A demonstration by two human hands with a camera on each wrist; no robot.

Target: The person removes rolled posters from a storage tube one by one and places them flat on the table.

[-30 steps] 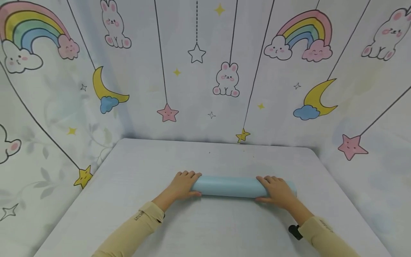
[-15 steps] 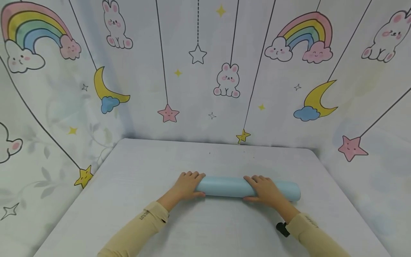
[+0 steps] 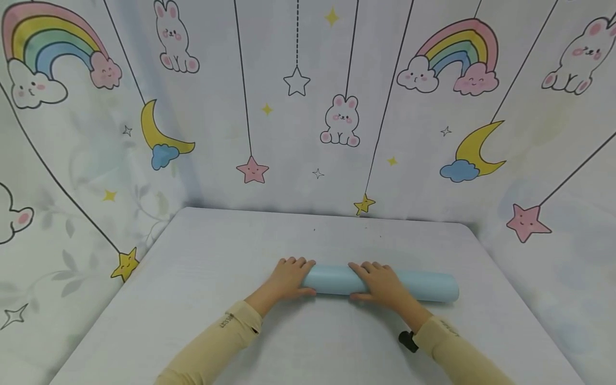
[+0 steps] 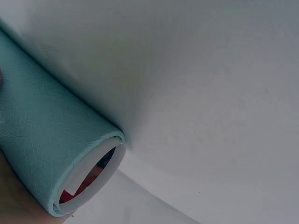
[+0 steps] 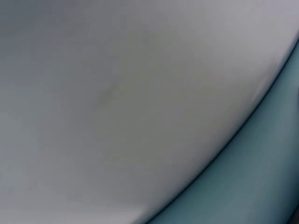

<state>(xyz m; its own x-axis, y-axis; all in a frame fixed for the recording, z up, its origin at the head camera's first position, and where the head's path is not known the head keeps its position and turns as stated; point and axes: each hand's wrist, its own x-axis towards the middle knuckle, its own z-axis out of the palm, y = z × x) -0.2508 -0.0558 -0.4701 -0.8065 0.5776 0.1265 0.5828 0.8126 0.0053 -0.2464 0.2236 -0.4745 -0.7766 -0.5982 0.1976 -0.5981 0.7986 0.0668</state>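
A light blue rolled-up sheet (image 3: 428, 286) lies crosswise on the white table. My left hand (image 3: 289, 279) grips its left end, fingers over the far side and thumb along the near side. Right of it, my right hand (image 3: 380, 283) holds the roll near its middle the same way, leaving the right end uncovered. The left wrist view looks at an end of the roll (image 4: 51, 126), with a white inner layer and red and dark colours inside the opening. In the right wrist view the roll's smooth blue side (image 5: 243, 182) runs along the lower right.
The white table (image 3: 240, 235) has rounded far corners and a few small dark specks near the back. Behind it hangs a cloth (image 3: 289, 133) printed with rabbits, rainbows, moons and stars, which also covers both sides. A black object (image 3: 408, 341) sits at the right cuff.
My right hand has slid left along the roll towards the middle, baring more of the right end. The left hand and the roll have shifted slightly to the right.
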